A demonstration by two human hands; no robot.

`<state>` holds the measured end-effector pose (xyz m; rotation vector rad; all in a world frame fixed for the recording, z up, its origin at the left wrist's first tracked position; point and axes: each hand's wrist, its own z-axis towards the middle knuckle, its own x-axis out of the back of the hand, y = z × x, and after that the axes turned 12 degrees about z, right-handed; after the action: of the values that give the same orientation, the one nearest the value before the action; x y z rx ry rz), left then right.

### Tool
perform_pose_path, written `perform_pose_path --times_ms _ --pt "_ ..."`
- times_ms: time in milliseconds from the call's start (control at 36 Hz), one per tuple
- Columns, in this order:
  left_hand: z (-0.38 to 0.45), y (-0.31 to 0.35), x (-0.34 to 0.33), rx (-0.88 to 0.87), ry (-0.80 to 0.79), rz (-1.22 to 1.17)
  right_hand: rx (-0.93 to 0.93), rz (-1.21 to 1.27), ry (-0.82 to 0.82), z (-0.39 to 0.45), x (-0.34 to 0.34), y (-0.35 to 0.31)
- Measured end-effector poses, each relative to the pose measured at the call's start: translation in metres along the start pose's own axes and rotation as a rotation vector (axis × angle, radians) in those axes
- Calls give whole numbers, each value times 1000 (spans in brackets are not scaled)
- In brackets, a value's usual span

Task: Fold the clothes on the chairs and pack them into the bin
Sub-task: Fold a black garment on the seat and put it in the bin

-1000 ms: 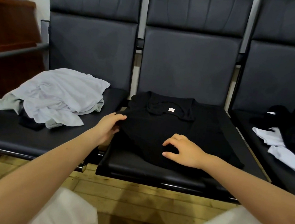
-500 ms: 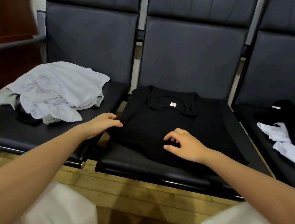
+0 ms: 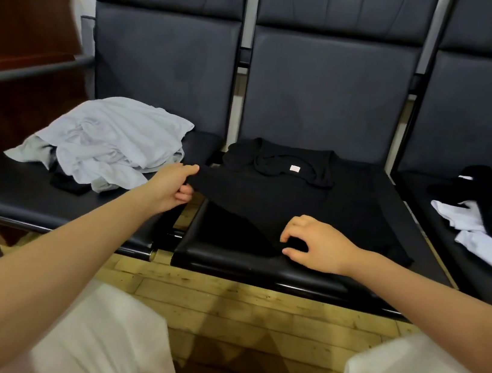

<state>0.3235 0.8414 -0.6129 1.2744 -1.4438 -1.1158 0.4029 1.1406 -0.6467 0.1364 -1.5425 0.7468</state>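
A black T-shirt lies spread on the middle chair seat, collar and small label toward the backrest. My left hand pinches the shirt's left edge and holds it lifted off the seat. My right hand pinches the shirt's front hem near the seat's front edge. The bin is not in view.
A crumpled pile of light grey clothes sits on the left chair, over something black. Black and white garments lie on the right chair. A dark wooden cabinet stands at the far left. Wooden floor and my white-trousered knees are below.
My left hand has closed on the shirt's left edge and lifted it. My right hand has slid to the front hem and pinched it.
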Motion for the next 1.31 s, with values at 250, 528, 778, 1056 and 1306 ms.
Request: perform_pose_path --times_ms 250,528,778,1056,1306 --pt "-7 -20 17 -151 181 1549 -119 99 117 -1 -5 2" --pt "-20 -36 -75 -696 -220 1484 -423 680 77 21 3 14" --pt "21 -40 -84 -652 -124 1187 -281 180 6 17 6 22" --pt "46 -4 -58 -761 -43 1377 -594 1 300 -8 54 67" --pt "46 -9 -25 -446 48 1000 -720 813 604 -47 57 90"
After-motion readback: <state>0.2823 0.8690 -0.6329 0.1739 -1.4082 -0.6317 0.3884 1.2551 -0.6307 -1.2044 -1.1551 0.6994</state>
